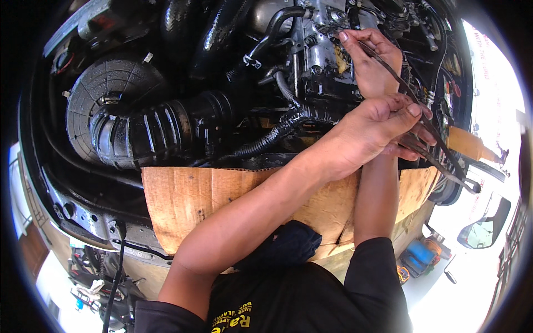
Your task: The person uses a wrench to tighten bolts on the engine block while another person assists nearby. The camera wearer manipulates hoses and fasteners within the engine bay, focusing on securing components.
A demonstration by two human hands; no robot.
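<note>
My left hand [383, 117] closes thumb and fingers around a long dark cable-like strand [444, 149], to the right of the engine. Above it, my right hand [377, 62] pinches the strand's upper part, fingertips close to the metal engine body [322, 55]. The strand runs down past both hands and doubles back beside the left fingers. A small loop shows at its lower right end. My left forearm crosses over the right one. Grime covers the strand, so its exact kind is unclear.
A round black air filter housing [105, 83] and ribbed intake hose [147, 133] fill the left of the engine bay. Corrugated wiring conduit [272, 136] runs through the middle. Cardboard [183, 194] covers the front edge; dark cloth [291, 244] lies against it. A prop rod [115, 283] stands lower left.
</note>
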